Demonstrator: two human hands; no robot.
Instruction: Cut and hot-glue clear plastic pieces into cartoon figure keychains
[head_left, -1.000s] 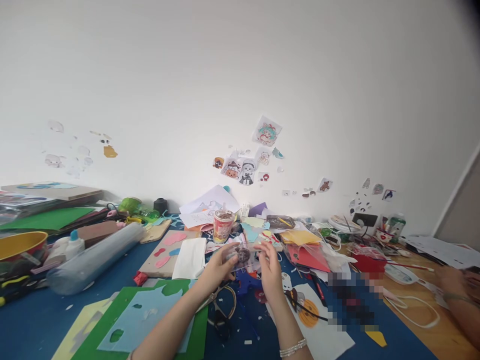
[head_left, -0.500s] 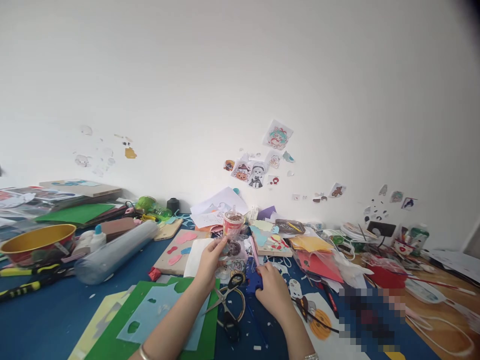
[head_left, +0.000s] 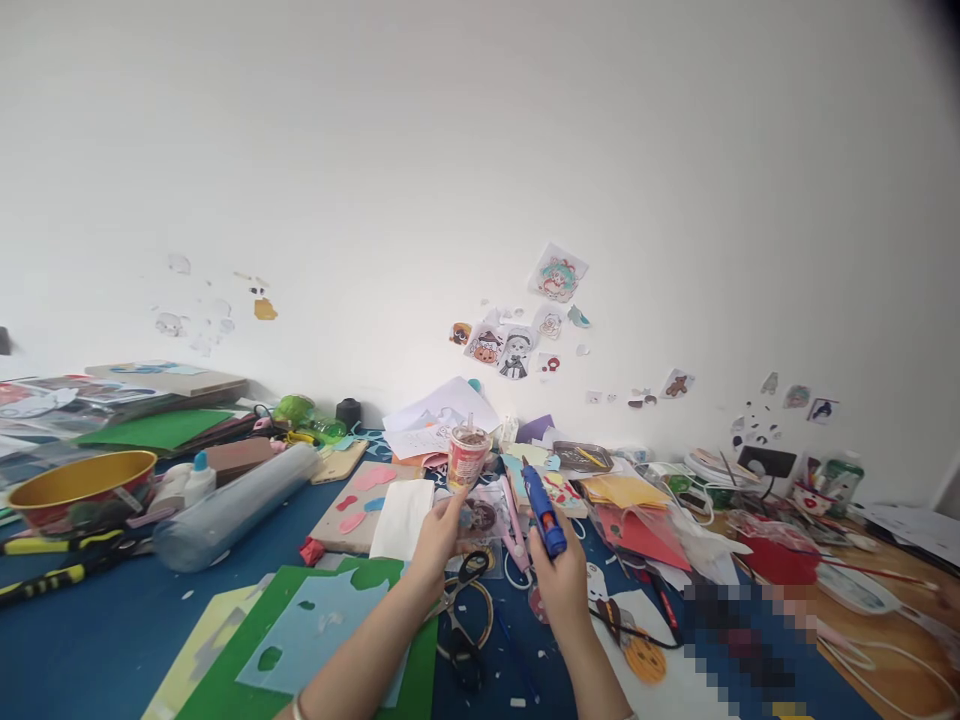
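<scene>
A blue hot glue gun [head_left: 541, 508] is gripped in my right hand [head_left: 559, 570], raised over the table with its dark nozzle pointing up and away. My left hand [head_left: 441, 545] reaches to the foot of a red-and-white cup [head_left: 469, 458] with a clear rim. Its fingertips overlap the cup's lower edge and a clear plastic packet [head_left: 484, 515] beside it; whether they grip either one is hidden. Between my wrists lie black-handled scissors [head_left: 461, 610] and a roll of tape [head_left: 489, 612]. A pink stick-like tool [head_left: 514, 535] lies just left of the glue gun.
Green paper [head_left: 300, 600] with a cut light-blue sheet [head_left: 322, 630] lies at front left. Further left are a clear roll [head_left: 236, 510] and a gold-lined bowl [head_left: 82, 485]. A black cord [head_left: 634, 630] crosses a pumpkin drawing [head_left: 645, 655] at right. Paper piles [head_left: 637, 515] stand behind.
My right hand has lifted the glue gun off the tabletop and tilted its nozzle upward. My left hand has shifted slightly, still by the cup. The view has moved a little.
</scene>
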